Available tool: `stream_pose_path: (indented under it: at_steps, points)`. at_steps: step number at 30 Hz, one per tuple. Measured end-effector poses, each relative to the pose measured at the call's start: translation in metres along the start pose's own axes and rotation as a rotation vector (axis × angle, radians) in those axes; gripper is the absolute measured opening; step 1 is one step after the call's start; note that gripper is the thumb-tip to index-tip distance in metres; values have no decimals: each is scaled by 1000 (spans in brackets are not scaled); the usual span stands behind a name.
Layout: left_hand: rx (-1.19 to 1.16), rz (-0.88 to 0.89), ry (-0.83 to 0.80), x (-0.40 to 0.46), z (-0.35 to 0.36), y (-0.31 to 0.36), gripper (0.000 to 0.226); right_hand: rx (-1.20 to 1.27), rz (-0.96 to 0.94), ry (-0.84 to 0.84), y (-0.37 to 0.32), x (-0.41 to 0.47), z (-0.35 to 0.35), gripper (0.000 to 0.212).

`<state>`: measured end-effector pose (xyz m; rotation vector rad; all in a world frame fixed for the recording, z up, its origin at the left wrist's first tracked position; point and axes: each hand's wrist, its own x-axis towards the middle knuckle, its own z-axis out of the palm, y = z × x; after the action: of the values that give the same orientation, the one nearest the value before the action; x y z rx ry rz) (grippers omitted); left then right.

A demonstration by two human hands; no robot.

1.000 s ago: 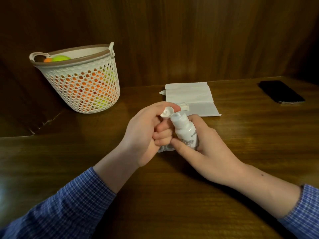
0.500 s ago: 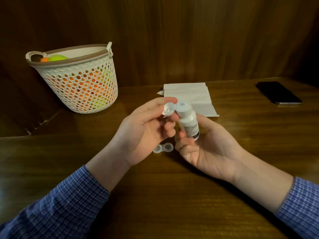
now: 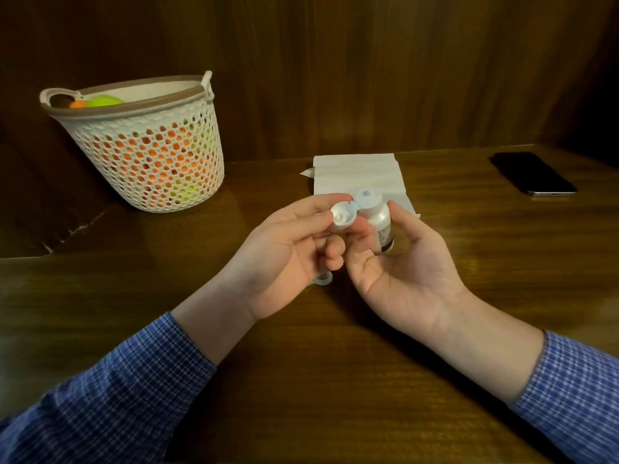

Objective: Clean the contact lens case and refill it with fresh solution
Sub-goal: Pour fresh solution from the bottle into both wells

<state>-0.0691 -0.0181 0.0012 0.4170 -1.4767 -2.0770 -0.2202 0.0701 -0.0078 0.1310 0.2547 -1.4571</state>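
head view: right hand (image 3: 407, 276) holds a small white bottle (image 3: 378, 219) upright above the table (image 3: 301, 380), thumb and fingers curled round its body. its flip cap (image 3: 342, 216) hangs open to the left on its hinge, and the left hand (image 3: 284, 259) pinches that cap between thumb and forefinger (nozzle bare). the lens case (image 3: 322, 281) lies on the table under the left hand, mostly hidden, only a clear rim showing. behind the bottle lies a folded tissue (image 3: 360, 177); a basket (image 3: 147, 152) stands far left, a phone (image 3: 532, 174) far right.
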Motion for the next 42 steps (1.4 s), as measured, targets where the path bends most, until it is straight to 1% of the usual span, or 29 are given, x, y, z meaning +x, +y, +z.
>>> stream_pose_path:
  at_steps: [3,6,7,8,10,11,12,14,17,18,19,20,22,24,26,31,35,38,42]
  points:
    - [-16,-1,20,-2,-1,0,32,-21,14,-32,2,-2,1,46]
    - [80,-17,61,-2,0,3,33,-35,-9,-16,-1,-1,1,46]
    - [160,-19,121,-1,-3,6,35,-38,-18,6,-2,0,1,47]
    - [293,-3,210,-1,-8,12,34,-40,-31,31,-3,1,2,50]
    - [658,71,394,-5,-22,21,20,-50,-64,94,-5,3,2,53]
    - [833,106,426,-9,-30,22,13,-67,-81,130,-6,4,2,52]
    - [975,127,406,-16,-37,20,10,-94,-91,168,-8,4,1,49]
    - [1141,109,297,-29,-46,12,16,-160,-87,227,-12,6,-1,45]
    - [1342,4,187,-35,-51,0,44,-238,-63,273,-16,10,-3,44]
    - [1402,-23,153,-34,-51,-2,51,-250,-61,280,-17,11,-4,44]
    - [1442,-32,125,-33,-51,-4,54,-265,-61,283,-18,12,-4,45]
    - [1460,-25,107,-32,-49,-6,52,-292,-60,288,-19,13,-5,45]
    - [1439,13,102,-31,-46,-9,38,-370,-58,311,-19,14,-5,43]
    - [1383,43,110,-31,-44,-10,24,-453,-61,341,-19,15,-4,41]
    - [1311,65,104,-31,-43,-12,19,-533,-58,376,-18,15,-2,41]
    - [1131,72,87,-31,-39,-14,20,-691,-72,425,-18,12,2,40]
    - [971,97,111,-30,-40,-9,20,-795,-113,434,-15,13,3,41]
    - [946,103,108,-32,-39,-7,19,-908,-159,408,-11,14,1,44]
    - [964,120,94,-33,-39,-8,19,-1035,-256,390,-10,12,-1,41]
